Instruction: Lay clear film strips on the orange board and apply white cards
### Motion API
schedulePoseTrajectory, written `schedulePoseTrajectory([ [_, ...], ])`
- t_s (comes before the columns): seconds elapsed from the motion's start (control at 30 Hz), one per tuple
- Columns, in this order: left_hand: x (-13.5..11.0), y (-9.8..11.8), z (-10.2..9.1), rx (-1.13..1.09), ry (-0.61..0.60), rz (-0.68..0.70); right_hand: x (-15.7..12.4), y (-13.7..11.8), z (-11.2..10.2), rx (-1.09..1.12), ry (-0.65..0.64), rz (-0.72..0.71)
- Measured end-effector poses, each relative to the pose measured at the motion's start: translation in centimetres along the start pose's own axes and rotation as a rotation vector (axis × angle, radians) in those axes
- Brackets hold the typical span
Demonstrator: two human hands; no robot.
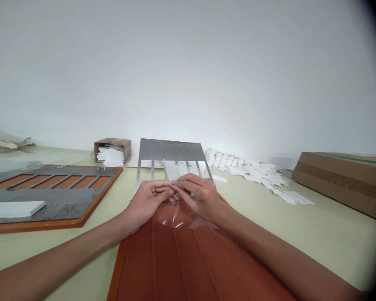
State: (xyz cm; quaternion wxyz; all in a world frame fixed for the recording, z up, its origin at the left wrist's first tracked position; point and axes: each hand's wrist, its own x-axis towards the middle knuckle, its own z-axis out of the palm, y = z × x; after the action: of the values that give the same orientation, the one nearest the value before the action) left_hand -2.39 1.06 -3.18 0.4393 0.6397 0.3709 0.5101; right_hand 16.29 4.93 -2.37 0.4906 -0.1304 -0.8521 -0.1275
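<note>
My left hand (148,200) and my right hand (196,194) meet over the far end of a reddish-brown grooved board (188,263). Both pinch the top edge of a clear plastic sleeve (178,217) that lies on the board below my fingers. Just beyond my hands a grey metal plate (171,152) with long slots leans up from the board, and white strips (183,168) sit in its slots. What is inside the sleeve's opening is hidden by my fingers.
A second slotted metal plate on a brown board (50,188) lies at the left with a white block (14,208) on it. A small open carton (113,151) of white pieces stands behind. White cards (253,171) are strewn at the right, beside a large cardboard box (344,177).
</note>
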Motion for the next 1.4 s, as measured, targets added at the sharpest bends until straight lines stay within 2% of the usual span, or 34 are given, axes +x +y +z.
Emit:
schedulePoseTrajectory([
  [0.17,0.0,0.4,0.2,-0.014,-0.009,-0.021,-0.1,-0.2,0.0,0.001,-0.033,0.034],
  [0.27,0.0,0.4,0.1,-0.018,-0.025,-0.028,0.1,-0.6,0.0,0.050,-0.001,0.101],
  [0.37,0.1,0.1,0.0,-0.016,-0.018,-0.042,0.3,-0.7,-0.1,0.121,0.083,0.317],
  [0.53,0.2,-0.3,-0.2,-0.027,-0.003,-0.078,0.4,0.7,-0.3,0.367,0.254,0.807],
  [0.63,0.1,-0.1,-0.2,0.005,0.001,-0.103,0.3,2.2,-0.7,0.531,0.377,0.964],
  [0.8,0.1,0.2,-0.1,0.000,-0.004,-0.121,-0.1,4.8,-1.4,0.631,0.549,1.017],
  [1.07,0.2,0.0,-0.2,-0.029,0.000,-0.164,-0.9,7.9,-2.3,0.687,0.635,1.120],
  [1.4,0.2,-0.1,-0.6,-0.030,0.018,-0.189,-3.7,14.5,-7.0,0.566,0.874,1.397],
])
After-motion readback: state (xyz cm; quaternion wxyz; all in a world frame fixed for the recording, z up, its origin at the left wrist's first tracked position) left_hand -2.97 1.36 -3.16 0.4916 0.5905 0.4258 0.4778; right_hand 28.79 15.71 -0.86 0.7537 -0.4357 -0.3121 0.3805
